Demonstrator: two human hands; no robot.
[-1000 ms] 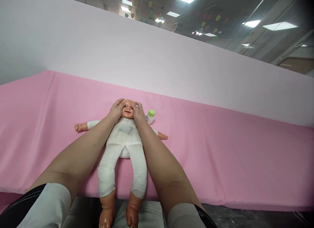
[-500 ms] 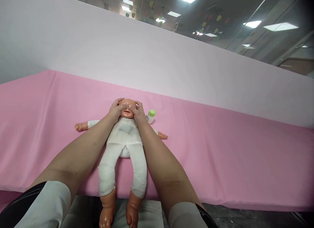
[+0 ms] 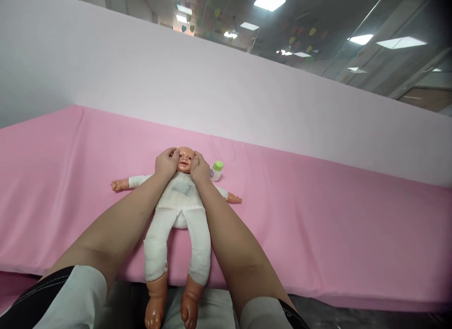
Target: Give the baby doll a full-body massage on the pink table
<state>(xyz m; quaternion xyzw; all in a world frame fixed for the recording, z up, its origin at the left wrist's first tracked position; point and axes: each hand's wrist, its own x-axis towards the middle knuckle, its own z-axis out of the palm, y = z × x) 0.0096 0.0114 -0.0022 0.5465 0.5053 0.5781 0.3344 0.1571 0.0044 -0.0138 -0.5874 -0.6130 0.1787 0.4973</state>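
Observation:
A baby doll (image 3: 181,192) with a white cloth body and hard plastic head, hands and feet lies on its back, face up. Its arms are spread and its feet point toward me. My left hand (image 3: 166,163) is curved against the left side of the doll's head, the thumb near its cheek. On the opposite side my right hand (image 3: 199,168) is pressed along the head in the same way. Eyes, nose and mouth show between my two hands. Some of my fingertips are hidden beside the head.
A small clear bottle with a green cap (image 3: 217,170) stands just right of my right hand. Pink cloth (image 3: 282,216) covers the long surface under the doll. Behind it rises a white wall (image 3: 226,93) with glass above. The doll's feet overhang the near edge.
My thumbs have slid outward from the middle of the doll's face to its sides, uncovering the eyes and nose. The bottle and the doll's body keep their places.

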